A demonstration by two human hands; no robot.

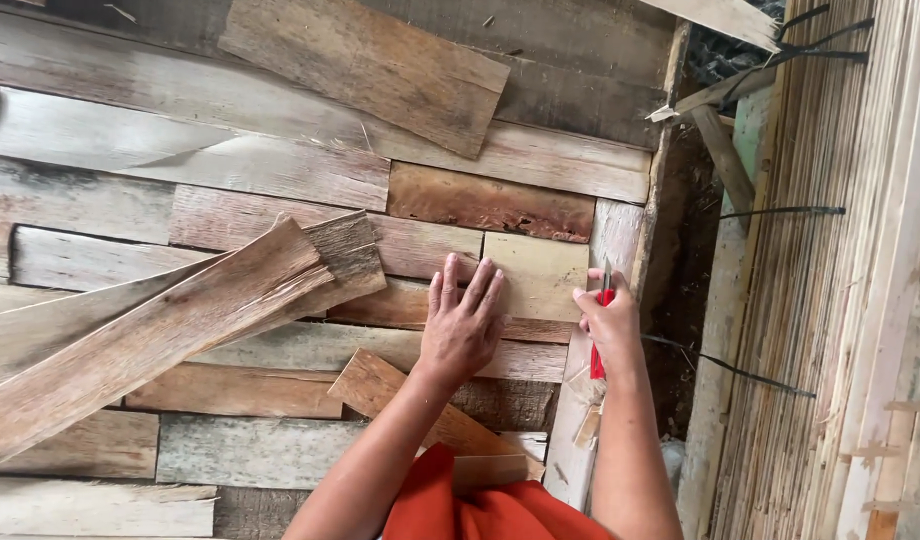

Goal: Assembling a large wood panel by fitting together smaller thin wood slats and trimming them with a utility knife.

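My left hand point(464, 322) lies flat, fingers spread, on thin wood veneer strips laid side by side, its fingertips at the lower left corner of a pale yellowish veneer piece point(537, 275). My right hand point(610, 322) grips a red-handled cutter point(599, 345) whose dark blade tip points up at the right edge of that pale piece, beside a vertical light strip point(612, 232). An orange garment point(480, 505) shows between my forearms at the bottom.
Long loose veneer strips point(150, 335) lie diagonally across the left of the sheet. A brown board point(365, 65) rests tilted at the top. To the right stands a tall stack of thin veneer sheets point(830, 280) with dark cords across it.
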